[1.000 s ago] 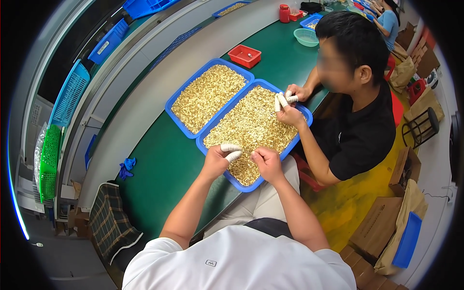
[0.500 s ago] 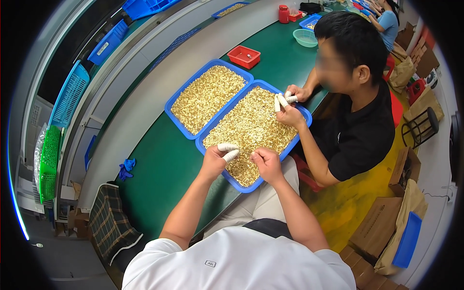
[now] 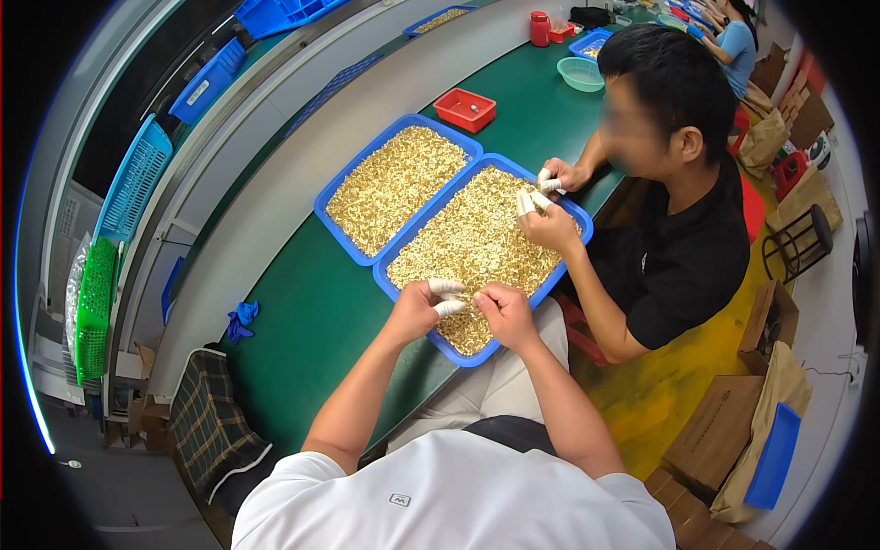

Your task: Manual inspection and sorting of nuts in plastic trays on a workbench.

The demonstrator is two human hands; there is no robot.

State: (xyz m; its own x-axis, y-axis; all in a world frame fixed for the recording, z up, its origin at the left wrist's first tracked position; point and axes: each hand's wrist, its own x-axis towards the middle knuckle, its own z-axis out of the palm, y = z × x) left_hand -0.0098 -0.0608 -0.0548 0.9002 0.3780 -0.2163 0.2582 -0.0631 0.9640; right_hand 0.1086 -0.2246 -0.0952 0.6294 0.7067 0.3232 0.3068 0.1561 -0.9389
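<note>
Green table point(image 3: 293, 321): where crumpled blue gloves point(image 3: 242, 321) lie at left, bare surface runs toward the trays.
Left tray point(image 3: 346, 240): gold-coloured pieces inside; rim against the right tray.
Left hand point(image 3: 419, 307): shifted toward the right hand since half a second ago; capped fingers curved; cannot tell whether they grip anything.
Right tray point(image 3: 467, 360): small gold pieces point(image 3: 458, 229) fill it; near end at the table's edge.
Right hand point(image 3: 510, 316): nearly unmoved, fingers curled inward; grip cannot be told.
Co-worker's hands point(image 3: 555, 220): above the right rim.
</note>
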